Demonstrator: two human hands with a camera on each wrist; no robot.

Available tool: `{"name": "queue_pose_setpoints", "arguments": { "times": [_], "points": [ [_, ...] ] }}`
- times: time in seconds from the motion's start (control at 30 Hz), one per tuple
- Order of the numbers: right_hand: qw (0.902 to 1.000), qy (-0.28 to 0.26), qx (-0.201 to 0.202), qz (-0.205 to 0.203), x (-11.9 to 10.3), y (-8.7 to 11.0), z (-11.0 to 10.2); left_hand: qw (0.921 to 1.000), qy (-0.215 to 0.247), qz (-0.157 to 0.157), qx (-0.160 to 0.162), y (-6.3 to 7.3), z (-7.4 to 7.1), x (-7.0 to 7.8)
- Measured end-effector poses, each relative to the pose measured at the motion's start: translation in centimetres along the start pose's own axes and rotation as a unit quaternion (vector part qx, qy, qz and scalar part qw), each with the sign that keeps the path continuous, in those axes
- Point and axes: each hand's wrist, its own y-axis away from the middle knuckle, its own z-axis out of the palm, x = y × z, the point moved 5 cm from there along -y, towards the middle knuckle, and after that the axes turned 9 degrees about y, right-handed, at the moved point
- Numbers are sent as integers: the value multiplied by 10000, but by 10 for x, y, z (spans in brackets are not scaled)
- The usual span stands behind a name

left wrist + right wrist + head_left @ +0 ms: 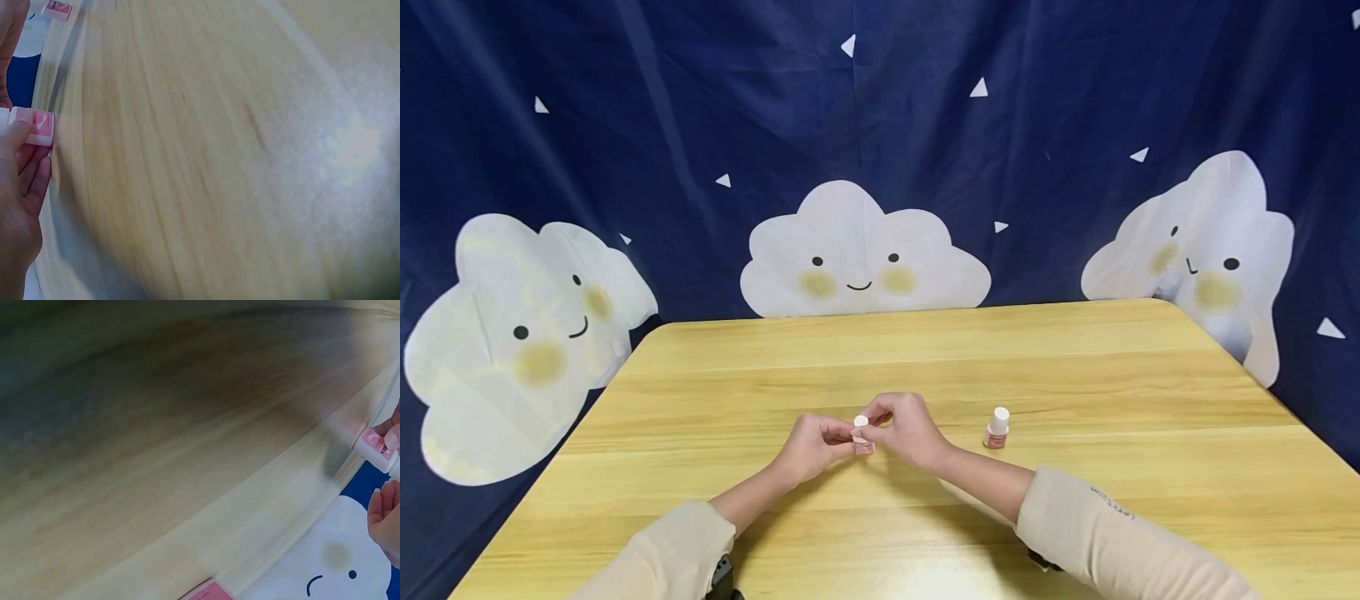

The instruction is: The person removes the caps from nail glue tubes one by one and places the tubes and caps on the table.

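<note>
Your left hand (811, 448) gripped a small pink bottle (862, 442) at frame centre. Your right hand (907, 431) pinched its white cap (861, 422), which looked not yet removed. A second capped bottle (997, 429) stood untouched to the right.

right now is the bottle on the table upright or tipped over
Upright. The spare bottle stands on the table with its white cap on top, right of the hands and untouched.
</note>
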Motion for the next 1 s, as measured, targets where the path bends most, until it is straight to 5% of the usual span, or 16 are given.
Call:
{"name": "queue_pose_setpoints", "arguments": {
  "times": [0.2,1.0],
  "points": [
    [10000,-35,9,58,1,2,-1,9997,74,-176,-180,-1,2,0],
    [9998,177,-88,-26,-5,1,-2,9979,375,198,-482,-1,2,2]
  ]
}}
